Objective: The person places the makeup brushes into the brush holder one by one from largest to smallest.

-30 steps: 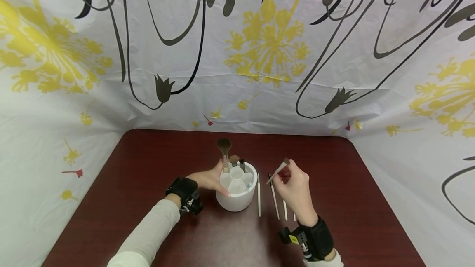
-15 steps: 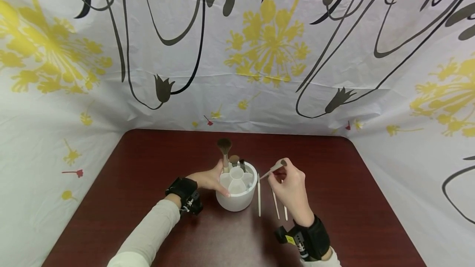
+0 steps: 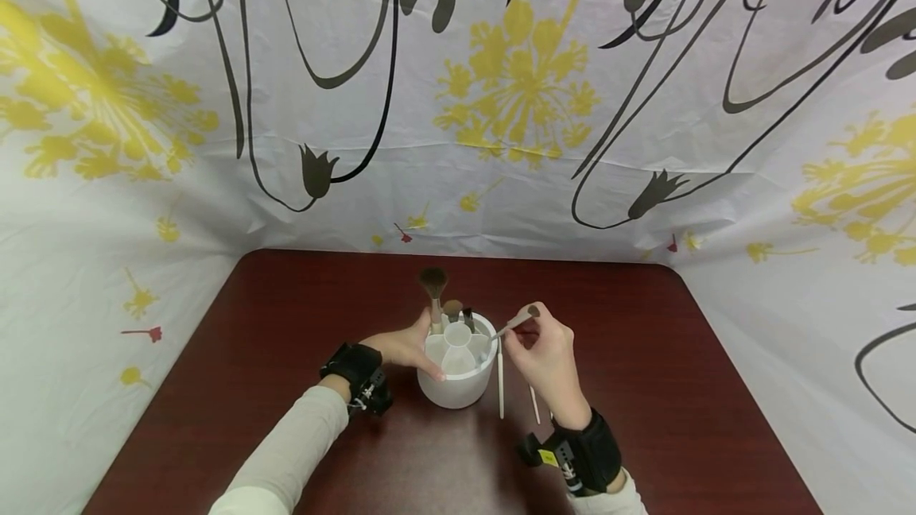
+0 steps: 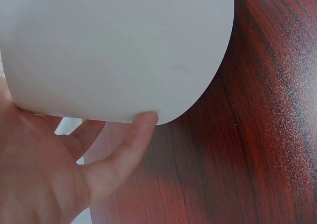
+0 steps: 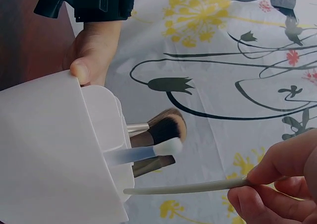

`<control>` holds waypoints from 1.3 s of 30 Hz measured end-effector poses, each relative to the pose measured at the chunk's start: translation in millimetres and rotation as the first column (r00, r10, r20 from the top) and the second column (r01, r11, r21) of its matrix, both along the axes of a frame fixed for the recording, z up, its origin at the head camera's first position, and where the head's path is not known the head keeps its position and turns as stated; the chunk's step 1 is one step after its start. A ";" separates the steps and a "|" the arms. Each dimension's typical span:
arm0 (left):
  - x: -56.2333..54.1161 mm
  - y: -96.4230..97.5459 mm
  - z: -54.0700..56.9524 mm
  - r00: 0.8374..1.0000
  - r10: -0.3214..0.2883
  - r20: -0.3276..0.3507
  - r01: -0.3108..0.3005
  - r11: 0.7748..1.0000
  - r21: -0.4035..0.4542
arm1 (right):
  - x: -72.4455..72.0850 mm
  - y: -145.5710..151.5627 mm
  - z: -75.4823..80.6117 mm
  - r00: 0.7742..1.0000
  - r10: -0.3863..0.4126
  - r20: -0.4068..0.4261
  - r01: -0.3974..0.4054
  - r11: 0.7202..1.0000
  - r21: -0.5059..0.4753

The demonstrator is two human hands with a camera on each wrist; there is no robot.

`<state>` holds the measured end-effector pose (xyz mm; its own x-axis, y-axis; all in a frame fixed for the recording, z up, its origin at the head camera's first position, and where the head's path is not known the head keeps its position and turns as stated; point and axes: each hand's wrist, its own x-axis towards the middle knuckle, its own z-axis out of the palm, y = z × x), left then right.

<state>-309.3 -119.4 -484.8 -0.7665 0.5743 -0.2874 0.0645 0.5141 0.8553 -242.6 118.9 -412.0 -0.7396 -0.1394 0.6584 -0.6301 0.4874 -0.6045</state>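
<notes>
My left hand holds a white brush holder by its left side, upright on the table. In the left wrist view, a fingertip of that hand presses the holder's smooth wall. Several makeup brushes stand in the divided insert, among them a large fluffy brush and one with a pale tip. To the right, my right hand pinches a makeup brush, bristles up and to the right. Its slim pale handle slants down, its end overlapping the holder's rim in the right wrist view.
Just right of the holder, a pale-handled brush lies on the dark red table. Another handle shows partly under the right hand. Behind the table hangs a white cloth with a yellow and grey flower print.
My right hand has moved left with the brush, from above the brushes on the table to the holder's right rim. The left hand and the holder have stayed in place.
</notes>
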 end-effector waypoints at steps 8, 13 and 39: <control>-2.0 -0.1 -2.7 1.000 -0.005 -0.005 0.005 1.000 0.012 | -1.7 -5.1 3.5 0.998 -0.020 0.054 0.019 1.000 0.024; -2.1 -0.7 -3.0 1.000 -0.008 0.003 0.008 1.000 0.025 | -5.2 -7.4 0.9 0.999 -0.008 0.045 0.006 0.999 0.032; 0.4 -0.3 -1.3 1.000 0.012 -0.004 -0.012 0.999 0.031 | -14.1 -18.9 -16.0 0.985 -0.051 0.164 0.031 0.992 0.121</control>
